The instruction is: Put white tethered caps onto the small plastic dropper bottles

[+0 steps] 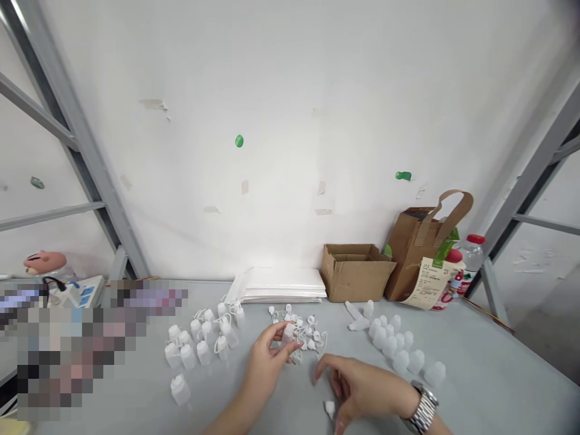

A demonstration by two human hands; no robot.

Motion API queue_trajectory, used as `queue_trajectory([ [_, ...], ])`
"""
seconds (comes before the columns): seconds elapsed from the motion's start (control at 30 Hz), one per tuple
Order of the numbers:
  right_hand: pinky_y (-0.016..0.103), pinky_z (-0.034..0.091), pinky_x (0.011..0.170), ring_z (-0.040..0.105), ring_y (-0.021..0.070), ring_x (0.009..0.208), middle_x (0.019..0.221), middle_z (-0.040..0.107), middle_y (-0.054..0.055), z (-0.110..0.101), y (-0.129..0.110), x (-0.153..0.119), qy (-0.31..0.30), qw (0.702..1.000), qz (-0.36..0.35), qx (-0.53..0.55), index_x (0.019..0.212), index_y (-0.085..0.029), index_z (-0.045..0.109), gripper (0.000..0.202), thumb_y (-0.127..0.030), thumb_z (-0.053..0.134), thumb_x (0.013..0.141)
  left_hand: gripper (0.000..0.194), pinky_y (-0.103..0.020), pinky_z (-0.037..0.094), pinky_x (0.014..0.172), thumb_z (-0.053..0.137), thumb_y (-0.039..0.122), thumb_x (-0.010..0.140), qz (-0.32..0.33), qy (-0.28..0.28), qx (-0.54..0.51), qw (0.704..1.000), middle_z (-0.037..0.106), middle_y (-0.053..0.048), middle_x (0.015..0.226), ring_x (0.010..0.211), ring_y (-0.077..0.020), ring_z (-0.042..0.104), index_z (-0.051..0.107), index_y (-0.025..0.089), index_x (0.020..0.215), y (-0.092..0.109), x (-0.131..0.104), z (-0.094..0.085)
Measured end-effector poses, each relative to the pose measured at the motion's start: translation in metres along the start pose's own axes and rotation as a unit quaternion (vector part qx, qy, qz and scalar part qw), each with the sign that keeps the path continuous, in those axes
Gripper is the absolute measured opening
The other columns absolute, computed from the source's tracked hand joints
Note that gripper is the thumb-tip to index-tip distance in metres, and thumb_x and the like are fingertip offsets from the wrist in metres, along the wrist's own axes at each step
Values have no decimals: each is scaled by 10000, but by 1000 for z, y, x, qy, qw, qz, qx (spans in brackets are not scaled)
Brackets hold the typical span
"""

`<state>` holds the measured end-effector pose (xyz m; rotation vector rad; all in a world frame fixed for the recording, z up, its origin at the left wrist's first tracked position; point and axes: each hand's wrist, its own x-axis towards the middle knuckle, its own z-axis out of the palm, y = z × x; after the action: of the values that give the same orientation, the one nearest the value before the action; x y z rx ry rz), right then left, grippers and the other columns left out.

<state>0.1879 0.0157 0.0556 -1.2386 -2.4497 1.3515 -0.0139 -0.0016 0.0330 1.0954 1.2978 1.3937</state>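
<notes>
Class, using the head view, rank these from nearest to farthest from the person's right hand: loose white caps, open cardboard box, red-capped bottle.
1. loose white caps, just left of the right hand.
2. open cardboard box, behind, by the wall.
3. red-capped bottle, far right.

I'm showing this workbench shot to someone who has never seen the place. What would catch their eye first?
Probably the two hands low in the middle: the left hand pinches a small white bottle over a heap of white caps, and the right hand, with a metal watch, holds a small white piece. Clusters of little white bottles sit either side on the grey table, with a cardboard box and a brown paper bag against the wall.
</notes>
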Motion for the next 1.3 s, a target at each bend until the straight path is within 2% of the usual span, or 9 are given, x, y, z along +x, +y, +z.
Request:
queue_trajectory([
  [0.13,158,292,469,412,74,536,644,466,-79,12,-2,7,4,1000,-25,-16,806,-228,628,269,-265,754,572,430,-311,534,526,684,336,590,2,-3,4,1000,590,-61,822,738,-214,592,595,119,950,0,1,0],
  [0.27,165,315,498,450,87,563,646,497,-60,16,-3,12,58,998,-15,-1,736,-200,614,119,-182,684,642,439,-312,530,535,675,345,596,4,-2,14,1000,584,-64,831,724,-211,596,588,115,960,-1,0,0],
  [0.43,189,365,511,498,92,508,639,524,-48,16,2,18,126,987,-39,87,807,-191,564,66,-187,532,749,420,-304,528,555,663,328,606,-2,-22,19,1000,587,-62,836,728,-204,600,591,126,967,-2,-1,1],
  [0.57,237,423,599,549,139,599,629,549,-18,12,-1,24,207,961,-65,173,817,-181,593,124,-264,505,788,389,-286,518,553,643,310,631,2,-33,50,998,592,-53,866,661,-169,596,600,152,984,-1,-4,1],
  [0.7,268,447,648,547,148,639,734,570,12,12,-9,26,247,935,-105,231,922,-189,640,244,-355,534,779,301,-268,503,594,609,248,667,57,-42,149,986,599,-54,952,801,-194,594,634,203,964,0,-7,-2],
  [0.77,273,452,647,551,154,656,742,581,14,16,-12,26,251,929,-106,251,977,-194,625,281,-371,557,770,283,-272,496,649,592,216,684,88,-50,201,974,616,-44,942,869,-201,580,642,229,962,0,-9,-3],
  [0.83,273,455,643,561,164,679,738,601,17,21,-13,27,259,925,-97,261,945,-189,615,269,-376,589,754,278,-281,487,713,588,199,693,112,-55,233,964,628,-35,945,893,-194,576,642,245,962,0,-9,-4],
  [0.97,280,457,694,581,180,741,774,632,34,26,-14,27,287,924,-103,231,818,-178,611,212,-380,611,752,261,-295,477,786,589,193,702,132,-69,258,955,629,-33,942,901,-185,575,643,248,951,-3,-10,-2],
  [1.3,270,469,729,577,175,808,856,590,54,25,-8,23,291,928,-222,68,887,-228,662,194,-349,516,844,241,-293,436,828,569,199,738,145,-145,305,930,620,-36,909,886,-180,562,659,250,956,1,-13,-2],
])
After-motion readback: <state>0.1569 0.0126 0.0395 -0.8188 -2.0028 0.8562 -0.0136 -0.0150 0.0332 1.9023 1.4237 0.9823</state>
